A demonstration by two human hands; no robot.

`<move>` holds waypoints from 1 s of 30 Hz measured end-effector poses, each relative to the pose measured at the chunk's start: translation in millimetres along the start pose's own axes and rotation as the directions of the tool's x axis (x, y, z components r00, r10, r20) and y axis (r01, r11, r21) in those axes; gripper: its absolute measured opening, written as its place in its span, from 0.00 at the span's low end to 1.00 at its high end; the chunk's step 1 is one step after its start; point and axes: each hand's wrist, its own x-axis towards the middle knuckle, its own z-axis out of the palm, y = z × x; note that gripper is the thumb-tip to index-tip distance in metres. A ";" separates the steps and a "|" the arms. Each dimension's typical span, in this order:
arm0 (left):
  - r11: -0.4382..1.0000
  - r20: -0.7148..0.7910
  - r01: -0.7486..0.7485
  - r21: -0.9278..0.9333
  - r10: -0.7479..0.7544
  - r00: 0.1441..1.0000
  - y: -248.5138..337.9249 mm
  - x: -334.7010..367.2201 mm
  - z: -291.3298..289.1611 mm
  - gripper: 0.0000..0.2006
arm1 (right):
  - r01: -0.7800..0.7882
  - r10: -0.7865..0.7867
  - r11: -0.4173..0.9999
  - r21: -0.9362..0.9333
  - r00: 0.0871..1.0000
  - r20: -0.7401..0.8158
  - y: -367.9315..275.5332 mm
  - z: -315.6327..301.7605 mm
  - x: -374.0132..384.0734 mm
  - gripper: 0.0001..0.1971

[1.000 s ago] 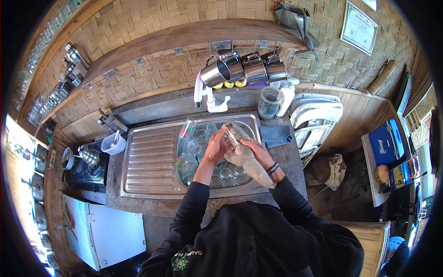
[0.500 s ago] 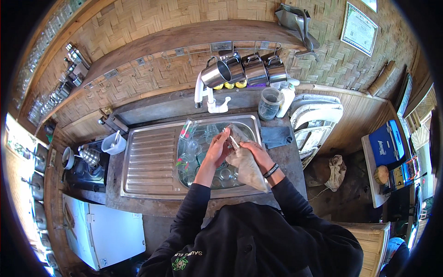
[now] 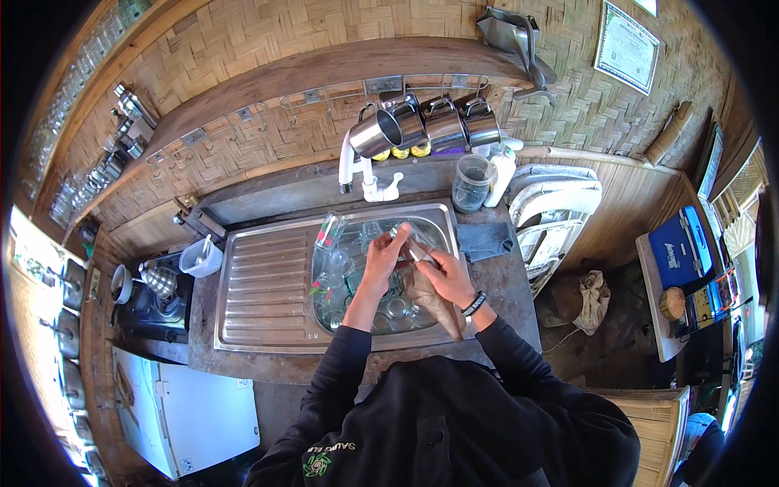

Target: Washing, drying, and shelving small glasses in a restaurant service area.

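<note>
Daylight glares from 2 sides; the shelf (image 3: pixel 324 69) curves; the corners fade black.

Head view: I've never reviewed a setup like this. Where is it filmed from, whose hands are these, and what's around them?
There is no machine: a wide fisheye camera on the person's head looks down, bending straight edges near the rim. Both bare hands are the wearer's. The right hand holds a brownish cloth-like piece; the left hand is by its upper end, but what its fingers pinch is unclear. Below is a steel sink with glasses in its bowl. Behind stands a white tap; metal mugs hang above.
</note>
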 end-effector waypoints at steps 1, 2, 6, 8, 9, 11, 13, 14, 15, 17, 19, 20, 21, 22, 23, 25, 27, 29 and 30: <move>0.994 -0.009 -0.007 0.111 0.008 1.000 -0.3 1.3 -0.1 0.21 | 0.014 -0.013 0.998 -0.057 1.000 0.025 -1.8 0.7 -1.8 0.14; 0.997 0.017 0.018 0.082 -0.019 1.000 -0.4 2.2 -1.4 0.20 | -0.014 0.016 0.997 -0.078 1.000 0.020 5.1 1.5 -3.2 0.13; 0.985 0.161 0.018 -0.171 0.010 0.987 -14.8 10.0 -11.8 0.21 | -0.490 0.414 0.532 0.691 0.862 0.293 -17.4 -0.6 3.5 0.13; 0.928 0.304 0.032 -0.372 0.089 0.949 -5.5 0.8 4.2 0.23 | -0.597 0.262 0.203 0.776 0.797 0.544 -1.6 -20.8 8.5 0.14; 0.927 0.298 0.028 -0.373 0.091 0.950 -6.3 -1.3 4.5 0.23 | -0.710 0.002 -0.129 0.693 0.698 0.716 -6.8 -20.7 11.8 0.17; 0.876 0.344 -0.019 -0.482 0.210 0.915 -7.8 -5.4 4.4 0.25 | -0.596 0.042 -0.166 0.786 0.792 0.609 -17.7 -5.9 3.5 0.18; 0.903 0.314 0.002 -0.430 0.147 0.938 -6.9 -0.4 0.3 0.25 | -0.489 0.528 0.105 0.866 0.765 0.369 -49.7 -4.3 -1.5 0.17; 0.927 0.290 0.034 -0.373 0.082 0.954 -6.1 3.5 3.2 0.24 | -0.414 0.432 0.522 0.745 0.882 0.188 21.1 -4.4 9.1 0.16; 0.926 0.287 0.035 -0.375 0.080 0.955 -5.0 2.5 2.4 0.24 | -0.418 0.434 0.521 0.744 0.881 0.191 16.6 -6.3 7.8 0.16; 0.973 0.045 -0.017 -0.232 0.028 0.999 -3.5 -0.6 0.8 0.22 | -0.128 0.128 0.992 0.000 0.992 0.016 6.8 -10.5 3.3 0.14; 0.979 0.041 -0.008 -0.203 0.017 0.999 0.5 -5.6 6.3 0.19 | -0.103 0.118 0.972 -0.209 0.991 0.061 -16.2 -11.0 1.7 0.15; 0.995 0.001 -0.015 -0.096 0.015 1.000 -1.1 -5.2 5.7 0.18 | 0.018 -0.012 0.978 -0.208 0.999 0.030 -18.1 -6.0 -0.5 0.16; 1.000 -0.035 -0.017 0.013 0.017 0.999 -0.7 -4.6 6.9 0.17 | 0.138 -0.142 0.968 -0.212 0.990 -0.004 -18.6 -4.3 -2.5 0.17; 1.000 -0.027 0.009 -0.002 -0.009 1.000 0.3 -4.5 6.0 0.15 | 0.178 -0.183 0.949 -0.260 0.983 0.008 -12.2 -3.7 -2.9 0.18; 1.000 -0.026 0.009 -0.002 -0.009 1.000 1.1 -3.9 5.7 0.15 | 0.178 -0.182 0.949 -0.260 0.983 0.008 -9.2 -3.6 -2.4 0.18; 0.993 0.080 0.013 -0.122 -0.003 0.997 2.3 -3.2 7.5 0.16 | -0.021 0.019 0.997 -0.072 1.000 -0.020 -4.5 -4.1 -2.8 0.17; 0.975 0.142 0.029 -0.222 0.003 0.990 -3.4 -2.6 4.7 0.17 | -0.170 0.176 0.949 0.265 0.984 0.003 10.7 -1.7 -0.4 0.17; 0.946 0.205 0.053 -0.321 0.015 0.979 -13.8 -0.6 1.1 0.18 | -0.508 0.453 0.317 0.801 0.823 0.343 -7.2 -7.7 5.4 0.14; 0.895 0.263 0.039 -0.444 0.089 0.961 -20.2 0.1 1.4 0.18 | -0.658 0.342 0.152 0.738 0.735 0.585 -30.4 -23.5 2.5 0.13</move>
